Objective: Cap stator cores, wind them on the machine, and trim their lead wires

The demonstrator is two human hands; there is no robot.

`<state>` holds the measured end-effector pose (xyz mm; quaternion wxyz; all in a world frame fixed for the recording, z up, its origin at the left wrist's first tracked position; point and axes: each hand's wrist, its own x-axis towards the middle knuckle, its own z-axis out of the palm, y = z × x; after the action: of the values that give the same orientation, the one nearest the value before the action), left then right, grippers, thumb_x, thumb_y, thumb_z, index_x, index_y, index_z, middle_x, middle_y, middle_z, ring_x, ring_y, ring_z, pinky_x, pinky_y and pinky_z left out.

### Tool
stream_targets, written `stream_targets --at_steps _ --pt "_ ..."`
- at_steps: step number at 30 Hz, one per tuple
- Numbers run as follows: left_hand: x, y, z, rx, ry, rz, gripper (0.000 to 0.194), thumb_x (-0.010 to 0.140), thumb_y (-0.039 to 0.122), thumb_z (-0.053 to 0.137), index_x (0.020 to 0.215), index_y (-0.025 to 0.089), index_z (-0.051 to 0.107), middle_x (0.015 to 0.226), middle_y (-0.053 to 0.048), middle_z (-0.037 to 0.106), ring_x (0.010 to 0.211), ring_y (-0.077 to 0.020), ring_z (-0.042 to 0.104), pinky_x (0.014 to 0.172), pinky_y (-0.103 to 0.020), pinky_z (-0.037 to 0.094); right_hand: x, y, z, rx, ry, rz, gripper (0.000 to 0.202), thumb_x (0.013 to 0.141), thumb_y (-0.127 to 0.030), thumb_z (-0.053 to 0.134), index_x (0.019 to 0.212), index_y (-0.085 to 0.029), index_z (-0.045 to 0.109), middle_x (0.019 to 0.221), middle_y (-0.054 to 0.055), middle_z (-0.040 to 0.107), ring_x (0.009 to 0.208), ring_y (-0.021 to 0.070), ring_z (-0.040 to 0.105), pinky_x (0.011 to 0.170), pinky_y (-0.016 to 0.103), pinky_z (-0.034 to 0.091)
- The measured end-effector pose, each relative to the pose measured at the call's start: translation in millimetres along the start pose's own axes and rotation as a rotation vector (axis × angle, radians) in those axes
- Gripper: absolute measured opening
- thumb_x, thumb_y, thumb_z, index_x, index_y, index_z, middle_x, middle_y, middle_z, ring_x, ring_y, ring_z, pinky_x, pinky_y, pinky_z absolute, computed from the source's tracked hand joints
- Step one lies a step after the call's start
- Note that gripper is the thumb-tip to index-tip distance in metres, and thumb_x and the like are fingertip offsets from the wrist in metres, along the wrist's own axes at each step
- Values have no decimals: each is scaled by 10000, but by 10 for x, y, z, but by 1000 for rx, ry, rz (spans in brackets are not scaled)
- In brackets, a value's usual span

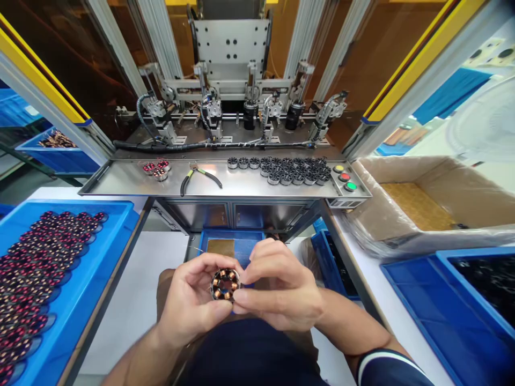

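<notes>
Copper-wound stator (227, 295) sits above the lap, coils facing the person — L hand (193, 294) clamped round its rim, R hand (281, 287) w/ fingertips at the opposite edge, can't tell if pinching. Best to steady w/ L & spare the windings; pliers (193, 166) lie beyond, on the metal tray (241, 186).

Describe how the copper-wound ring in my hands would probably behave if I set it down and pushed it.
The copper-wound ring would probably feel stiff, given its even, round outline. The copper coils spaced around it suggest some heft for its size. Being circular, it could roll if stood on edge.
</notes>
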<state>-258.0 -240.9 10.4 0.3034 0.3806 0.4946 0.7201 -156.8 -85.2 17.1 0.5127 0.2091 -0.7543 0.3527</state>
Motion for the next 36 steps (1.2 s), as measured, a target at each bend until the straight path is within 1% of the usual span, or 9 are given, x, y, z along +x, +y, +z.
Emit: stream_targets --at_steps 4,9,17,21,24,27,29,31,36 --pt "-17 -11 53 49 86 134 308 772 278 823 1060 232 721 995 -64 739 907 -157 700 781 -202 588 -64 -94 24 -154 23 -1 161 862 -148 707 1023 -156 703 777 63 692 744 172 620 656 329 603" --pt "-52 -24 87 183 181 339 432 740 56 796 1125 222 690 1089 -62 692 934 -163 700 776 -229 618 -100 -159 114 -220 117 32 348 874 -110 671 1220 -133 639 774 67 681 715 176 629 611 310 616" --pt "-106 -133 50 239 222 431 529 703 -28 798 1156 210 664 1150 -52 670 990 -172 705 845 -266 626 -119 -238 336 -90 251 318 89 949 -170 584 970 -173 670 761 52 644 681 147 631 594 270 573" --pt "-116 -168 79 138 239 349 517 722 33 823 1165 254 672 1221 -40 666 1032 -173 704 871 -254 610 -118 -209 373 -11 271 408 120 979 -221 548 899 -178 627 749 47 626 704 152 625 619 281 574" --pt "-93 -150 51 29 189 173 586 740 320 863 1274 257 631 1292 -93 649 1103 -229 682 913 -280 584 -104 -153 316 -36 239 348 111 978 -217 549 909 -176 626 752 53 635 693 149 620 618 275 575" --pt "-67 -110 -43 6 62 -34 652 731 527 819 1281 229 635 1104 -87 701 951 -200 693 824 -237 574 -81 -106 231 -65 179 299 107 978 -203 550 917 -172 632 743 51 642 701 148 638 632 264 583" --pt "-64 -97 -110 -18 -55 -136 565 788 546 761 1238 221 655 905 -44 698 755 -137 662 708 -199 554 -73 -88 193 -83 154 285 111 978 -205 554 912 -167 635 743 52 644 702 144 644 632 254 581" --pt "-68 -108 -158 -67 -137 -177 463 864 520 693 1212 217 662 789 -21 678 675 -116 627 669 -198 536 -74 -76 175 -101 143 279 116 979 -210 556 910 -163 637 751 58 643 692 141 641 616 248 574" --pt "-74 -194 -180 -169 -134 -140 376 944 427 620 1260 227 661 886 -53 708 769 -150 653 730 -254 552 -87 -62 159 -134 111 239 98 977 -182 554 926 -154 633 782 67 633 688 136 640 608 240 569"
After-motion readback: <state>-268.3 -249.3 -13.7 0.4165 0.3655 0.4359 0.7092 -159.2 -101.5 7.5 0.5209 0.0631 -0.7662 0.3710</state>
